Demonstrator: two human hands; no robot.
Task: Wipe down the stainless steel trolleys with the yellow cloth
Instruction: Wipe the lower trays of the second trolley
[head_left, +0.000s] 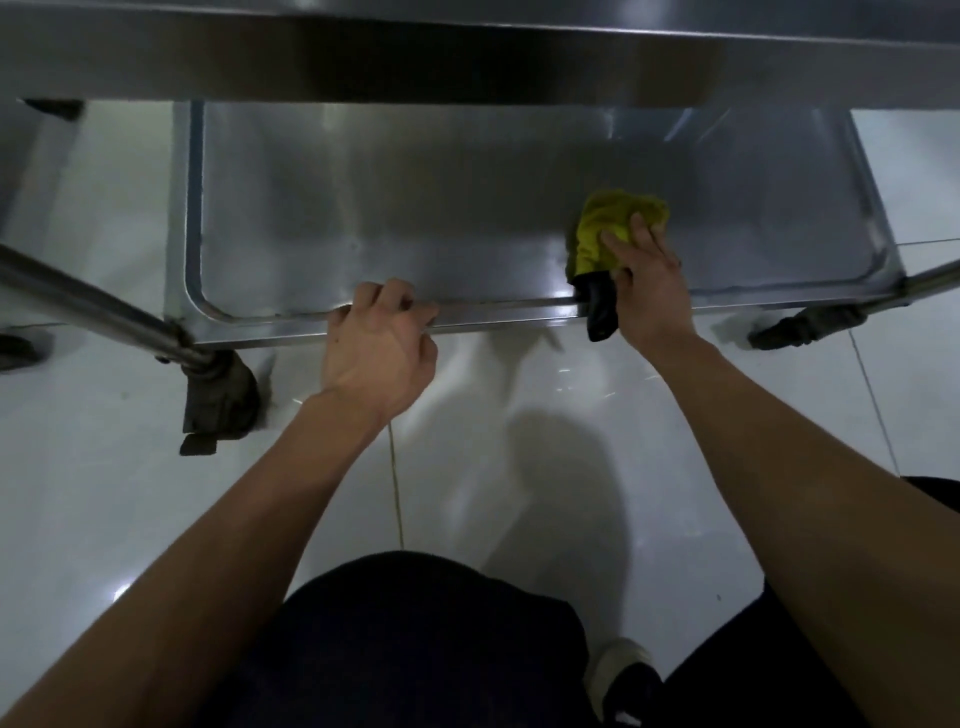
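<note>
A stainless steel trolley fills the upper view; its bottom shelf (395, 218) lies low over the floor, under an upper shelf (467, 57) that crosses the top. My right hand (644, 275) presses a crumpled yellow cloth (608, 223) flat on the right part of the bottom shelf, near its front rim. A dark end of the cloth hangs over the rim. My left hand (382, 343) grips the shelf's front rim near the middle, fingers curled over the edge.
Caster wheels stand at the front left (221, 395) and front right (800, 327) corners. A slanted steel leg tube (88, 306) crosses at left. White glossy floor tiles (104, 493) lie below. My dark-clothed knees (426, 639) are at the bottom.
</note>
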